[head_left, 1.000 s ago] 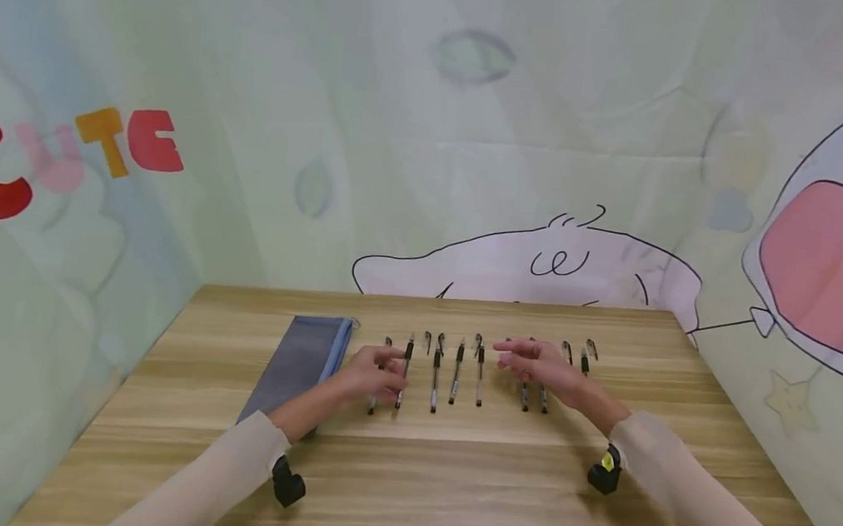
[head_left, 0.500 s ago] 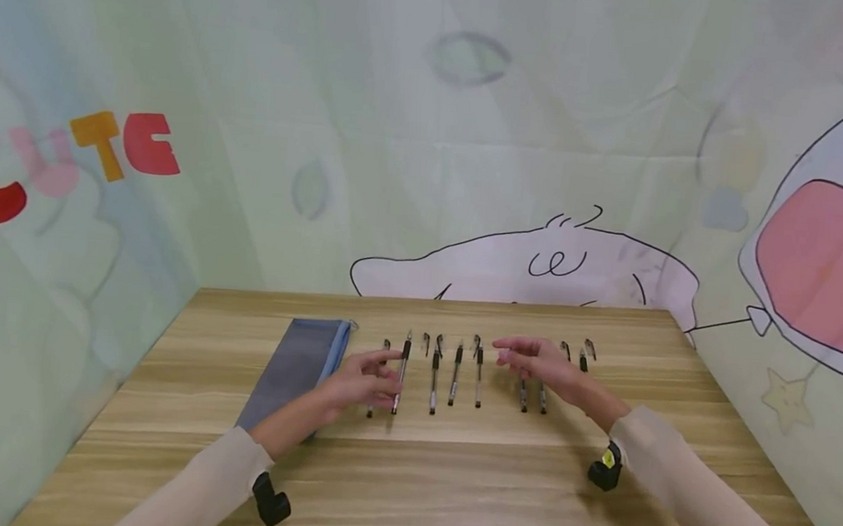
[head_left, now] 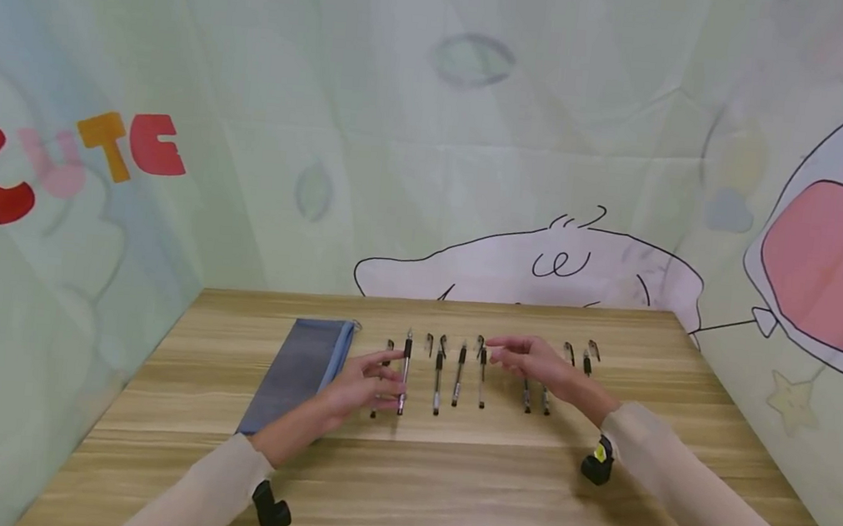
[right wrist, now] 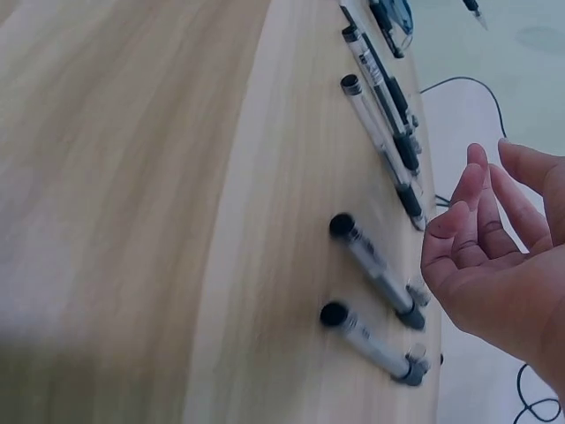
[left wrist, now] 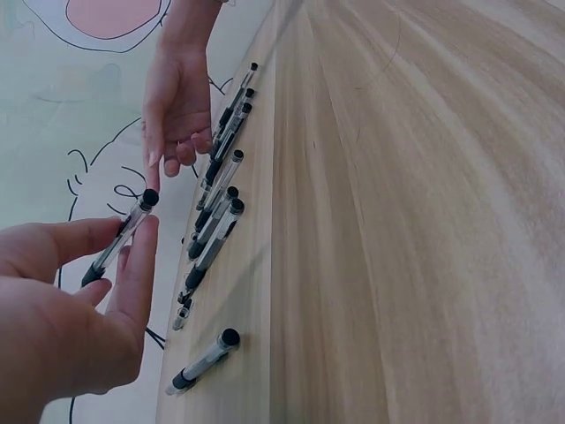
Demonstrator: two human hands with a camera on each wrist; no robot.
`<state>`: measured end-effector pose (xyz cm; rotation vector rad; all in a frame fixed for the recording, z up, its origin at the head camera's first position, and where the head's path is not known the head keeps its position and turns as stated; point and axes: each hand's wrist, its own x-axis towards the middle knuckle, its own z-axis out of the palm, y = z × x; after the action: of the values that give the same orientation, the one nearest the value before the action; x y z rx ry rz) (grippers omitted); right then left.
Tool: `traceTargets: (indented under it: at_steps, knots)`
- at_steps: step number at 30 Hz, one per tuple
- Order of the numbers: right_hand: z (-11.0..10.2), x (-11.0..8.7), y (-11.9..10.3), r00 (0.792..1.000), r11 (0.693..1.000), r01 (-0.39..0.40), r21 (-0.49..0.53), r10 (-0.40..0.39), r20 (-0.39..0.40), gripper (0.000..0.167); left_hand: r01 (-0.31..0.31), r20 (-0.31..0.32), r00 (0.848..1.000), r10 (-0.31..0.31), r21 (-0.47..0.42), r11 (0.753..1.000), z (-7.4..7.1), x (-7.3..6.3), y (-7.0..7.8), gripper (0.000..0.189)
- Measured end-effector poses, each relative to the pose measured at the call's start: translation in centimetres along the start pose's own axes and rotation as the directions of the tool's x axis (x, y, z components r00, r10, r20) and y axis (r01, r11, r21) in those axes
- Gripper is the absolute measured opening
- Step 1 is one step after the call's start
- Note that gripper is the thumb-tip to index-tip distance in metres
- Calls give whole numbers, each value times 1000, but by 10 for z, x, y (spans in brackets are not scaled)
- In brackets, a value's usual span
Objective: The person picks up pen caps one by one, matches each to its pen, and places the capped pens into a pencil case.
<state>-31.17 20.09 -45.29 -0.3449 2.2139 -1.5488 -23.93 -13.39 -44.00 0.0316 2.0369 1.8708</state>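
My left hand (head_left: 361,387) pinches a pen (head_left: 408,347) between thumb and fingers. It has a clear barrel, a black grip and a bare tip pointing away from me. The left wrist view shows this pen (left wrist: 110,252) raised off the table. One more pen (left wrist: 205,360) lies below that hand, partly covered by it in the head view. My right hand (head_left: 533,365) hovers with loosely bent fingers over the row of pens. Nothing sits between its fingers (right wrist: 481,212) in the right wrist view. Near its fingertips lie an uncapped pen (head_left: 482,377) and a black pen cap (head_left: 480,342).
A grey-blue zip pouch (head_left: 295,369) lies left of the pens. Several pens, among them one in the middle (head_left: 437,381), line the wooden table (head_left: 438,498). Loose caps (head_left: 429,344) lie behind them, others (head_left: 593,350) to the right. A printed curtain (head_left: 373,125) hangs behind the table.
The left hand has shifted the pen slightly and now holds it more upright in the head view. My right hand has moved a little to the left, towards the uncapped pen and cap.
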Motion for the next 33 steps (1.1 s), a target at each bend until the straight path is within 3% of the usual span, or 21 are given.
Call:
traceTargets:
  at_steps: [12, 20, 24, 28, 33]
  knots:
    - [23, 28, -23, 997, 997, 74, 7, -74, 19, 45, -47, 1, 999, 47, -46, 998, 6, 6, 4, 64]
    - [39, 51, -28, 987, 978, 146, -146, -154, -50, 42, -33, 3, 999, 33, -53, 998, 6, 8, 0, 64]
    - [49, 66, -25, 971, 943, 204, -264, -229, -69, 37, -34, 8, 999, 35, -57, 998, 5, 4, -2, 64]
    - [63, 75, -24, 950, 881, 259, -395, -307, -62, 33, -31, 20, 999, 32, -52, 998, 4, 1, -4, 64]
    - [76, 87, -22, 890, 739, 357, -571, -454, -31, 32, -37, 24, 999, 39, -61, 997, 5, 1, -7, 63]
